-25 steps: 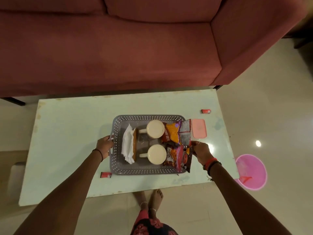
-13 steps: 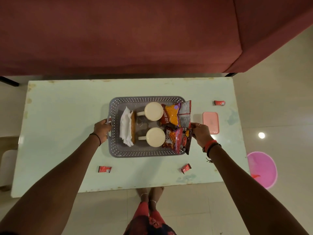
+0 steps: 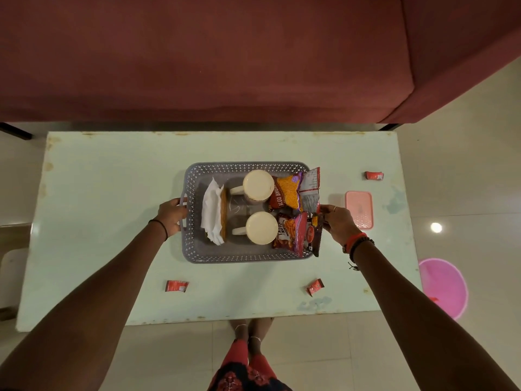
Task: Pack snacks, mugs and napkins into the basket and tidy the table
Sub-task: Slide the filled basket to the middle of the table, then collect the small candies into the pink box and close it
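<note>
A grey perforated basket (image 3: 242, 256) stands in the middle of the pale green table (image 3: 98, 193). Inside it are white napkins (image 3: 211, 210) in a wooden holder at the left, two cream mugs (image 3: 258, 184) (image 3: 261, 227) in the middle, and snack packets (image 3: 287, 196) (image 3: 293, 234) at the right. My left hand (image 3: 172, 214) is closed on the basket's left handle. At the basket's right edge, beside the snack packets, is my right hand (image 3: 337, 218); its fingers are closed there and hide the handle.
Small red wrappers lie on the table at the front left (image 3: 176, 285), front right (image 3: 315, 287) and far right (image 3: 373, 175). A pink lidded box (image 3: 359, 208) sits right of the basket. A red sofa (image 3: 225, 57) stands behind the table. A pink round object (image 3: 444, 286) lies on the floor.
The view has shifted forward, so the table sits higher in frame and the front wrappers show. The basket seems to sit a little further from the pink box. Both hands hold the basket's sides throughout.
</note>
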